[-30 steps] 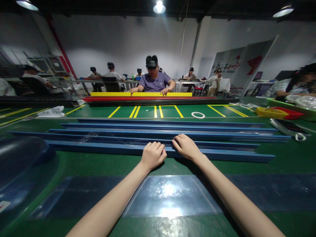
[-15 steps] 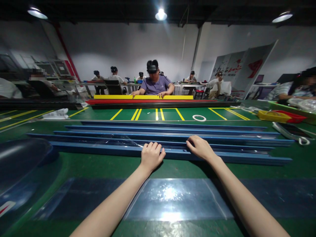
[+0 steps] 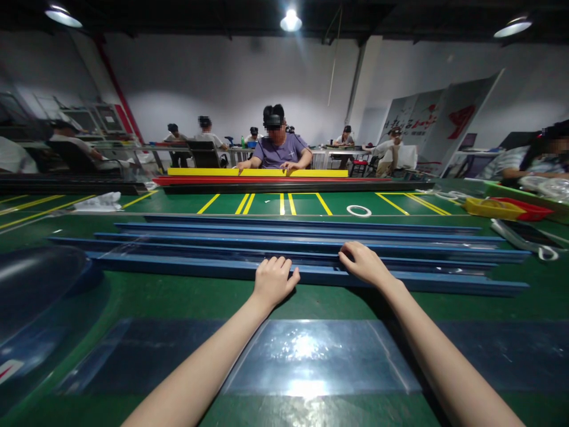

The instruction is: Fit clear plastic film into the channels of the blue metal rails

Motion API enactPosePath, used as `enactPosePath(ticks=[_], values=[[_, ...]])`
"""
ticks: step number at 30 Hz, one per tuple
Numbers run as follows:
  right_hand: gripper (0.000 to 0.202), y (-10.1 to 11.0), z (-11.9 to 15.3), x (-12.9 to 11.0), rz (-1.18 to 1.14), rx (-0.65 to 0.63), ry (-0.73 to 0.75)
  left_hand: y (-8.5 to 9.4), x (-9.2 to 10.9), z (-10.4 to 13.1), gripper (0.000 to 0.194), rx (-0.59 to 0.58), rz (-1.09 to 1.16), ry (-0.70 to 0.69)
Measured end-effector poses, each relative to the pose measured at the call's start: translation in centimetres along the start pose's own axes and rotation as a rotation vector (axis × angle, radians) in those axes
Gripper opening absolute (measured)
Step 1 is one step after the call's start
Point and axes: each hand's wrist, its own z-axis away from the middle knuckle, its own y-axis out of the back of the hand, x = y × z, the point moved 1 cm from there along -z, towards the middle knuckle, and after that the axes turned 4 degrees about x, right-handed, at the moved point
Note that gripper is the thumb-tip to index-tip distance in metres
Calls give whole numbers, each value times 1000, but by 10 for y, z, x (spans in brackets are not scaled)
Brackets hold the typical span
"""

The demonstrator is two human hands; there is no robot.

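Observation:
Several long blue U-shaped channels [image 3: 186, 233] lie side by side across the bench. My left hand [image 3: 275, 281] is closed over the near wall of the closest blue channel [image 3: 178, 265], fingers reaching inside and thumb angled to the right. Farther right, my right hand [image 3: 364, 263] curls over the same channel, its fingertips dipping into the trough and partly hidden. Clear film [image 3: 146, 248] glints within this channel. A flat transparent sheet [image 3: 329, 359] lies on the green bench under my forearms.
A dark blue rounded object [image 3: 40, 296] stands at the left. Beyond the channels are a white ring [image 3: 358, 211], a phone [image 3: 528, 237] and a yellow tray [image 3: 493, 208]. Opposite, a person [image 3: 282, 148] handles a yellow strip [image 3: 200, 172] above red and black ones.
My right hand has shifted slightly right, while my left hand stays nearly in place. The film's glints left of my left hand have faded and the film looks flatter there.

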Motion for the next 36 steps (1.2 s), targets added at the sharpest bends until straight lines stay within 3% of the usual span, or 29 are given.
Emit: enactPosePath(ticks=[8,16,22,36], values=[[19,-4,-3,4,-21,3,16,1,0,-1,28,-83,-17,10],[31,-1,-5,-1,29,-38,-2,-1,-1,-1,29,-79,-6,15],[27,1,-7,-9,38,-43,-50,-2,-1,-2,30,-85,-4,12],[25,-12,-8,-40,-183,87,109,-1,-1,-1,29,-121,-12,10]])
